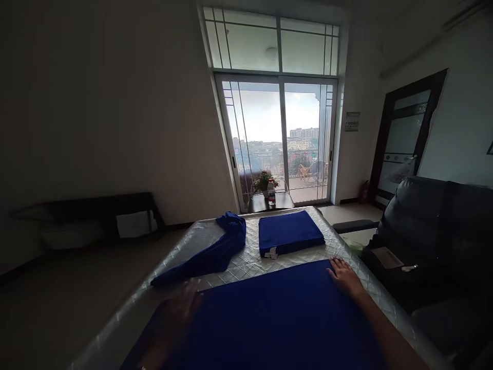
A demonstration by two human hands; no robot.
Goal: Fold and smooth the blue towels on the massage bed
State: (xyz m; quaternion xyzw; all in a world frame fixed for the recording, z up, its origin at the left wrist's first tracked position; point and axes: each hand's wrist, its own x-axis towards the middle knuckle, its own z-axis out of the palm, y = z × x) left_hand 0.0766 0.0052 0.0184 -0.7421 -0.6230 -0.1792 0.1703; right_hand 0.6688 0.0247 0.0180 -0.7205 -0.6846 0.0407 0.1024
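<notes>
A blue cloth [277,313] lies spread flat in front of me on a quilted silver cover [246,263]. My right hand [344,276] rests flat on its far right corner, fingers stretched out. Near the far left corner, my left hand [183,306] is over the cloth; it is smeared by motion, but its fingers look extended and hold nothing. Beyond the cloth sits a neatly folded blue cloth [290,231] with a white tag [271,252] at its front edge. To its left lies a crumpled blue cloth [215,252], trailing toward the cover's left edge.
Past the far edge stands a small dark table [283,201] with a potted plant [265,181] and a bottle [271,192]. A black leather chair [435,231] is close on the right, with a flat card [387,257] on it. A sliding glass door [277,139] is behind.
</notes>
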